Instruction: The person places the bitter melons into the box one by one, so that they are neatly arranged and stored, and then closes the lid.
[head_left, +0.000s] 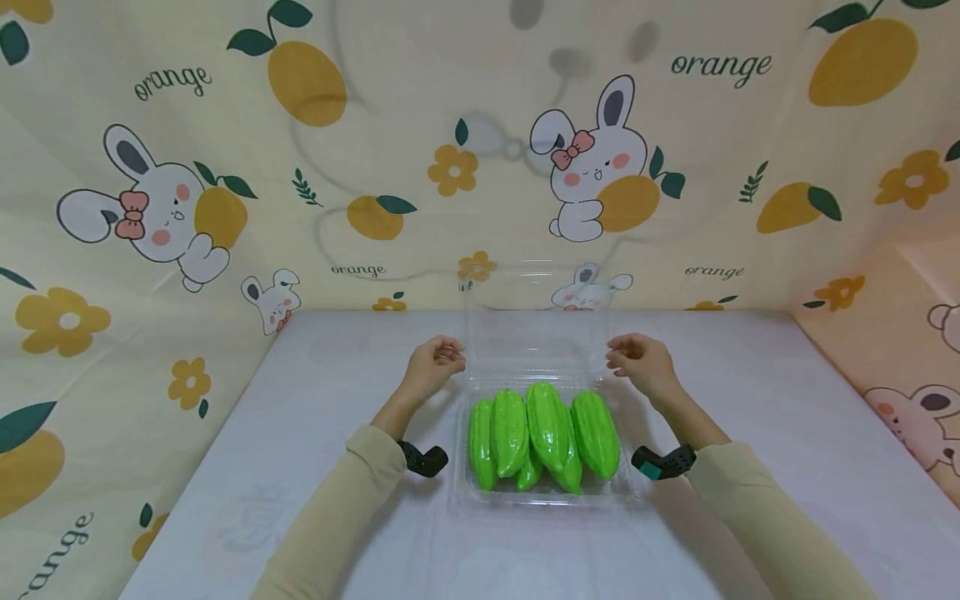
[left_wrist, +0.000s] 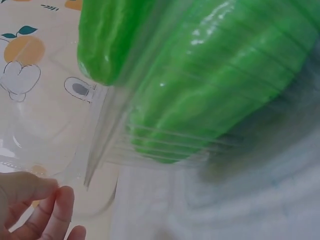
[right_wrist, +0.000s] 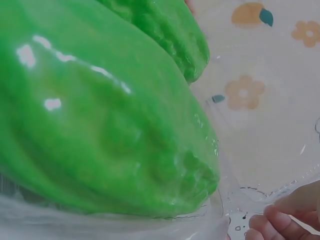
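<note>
A clear plastic clamshell box (head_left: 540,500) stands on the table with its lid (head_left: 534,346) raised at the back. Several glossy green ribbed gourds (head_left: 547,429), like bitter melons, lie piled in its base. My left hand (head_left: 437,363) pinches the lid's left edge between thumb and fingertips; the left wrist view shows this hand (left_wrist: 37,207) beside the see-through plastic. On the opposite side, my right hand (head_left: 643,365) pinches the lid's right edge. The right wrist view has its fingers (right_wrist: 272,222) at the plastic, with a large gourd (right_wrist: 110,130) close to the camera.
A pale cloth covers the table (head_left: 300,467). Behind it hangs a cream backdrop (head_left: 405,125) printed with rabbits and oranges, which continues along both sides. Black wrist cameras (head_left: 426,460) are strapped on both wrists.
</note>
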